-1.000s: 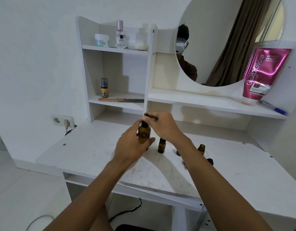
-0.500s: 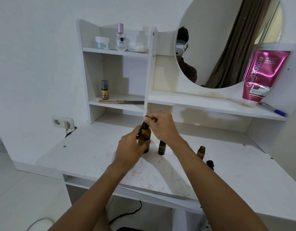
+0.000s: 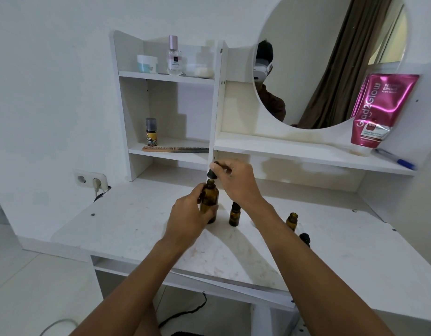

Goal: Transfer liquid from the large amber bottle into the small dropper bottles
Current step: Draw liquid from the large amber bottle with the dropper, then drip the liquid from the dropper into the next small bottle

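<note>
left hand (image 3: 189,218) grips amber bottle (image 3: 209,202) upright on desk (image 3: 137,221); right hand (image 3: 236,183) pinches black cap (image 3: 213,171) just above its open neck.

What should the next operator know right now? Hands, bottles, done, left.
Left hand grips the large amber bottle, upright on the desk.
Right hand pinches its black dropper cap just above the open mouth.
To its right, the nearer small bottle looks capped; the farther small bottle is open, a loose cap beside it.
Done: large bottle opened. Left: filling the small bottles.
</note>
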